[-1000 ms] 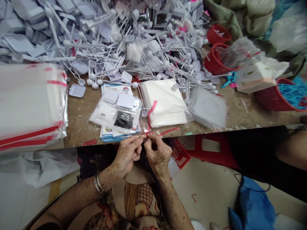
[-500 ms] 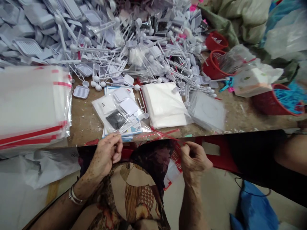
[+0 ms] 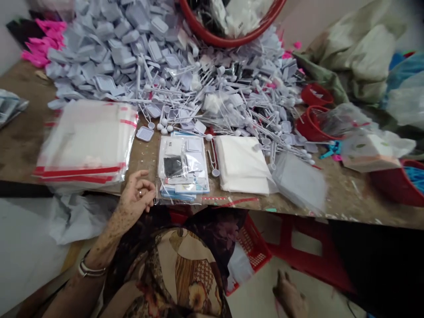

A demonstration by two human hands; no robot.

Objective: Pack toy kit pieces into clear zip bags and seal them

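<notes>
One filled packet lies just right of the nearer left hand, its grip loosely apart; the right hand blurs, grip unclear.

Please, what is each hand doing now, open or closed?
Left hand: curled beside the clear bag; whether it grips cannot be told.
Right hand: blurred, low over the floor; cannot tell.

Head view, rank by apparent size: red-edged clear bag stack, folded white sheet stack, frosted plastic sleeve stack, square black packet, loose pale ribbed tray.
1. Red-edged clear bag stack
2. Folded white sheet stack and frosted plastic sleeve stack: too alike to rank
3. Square black packet
4. Loose pale ribbed tray
</notes>
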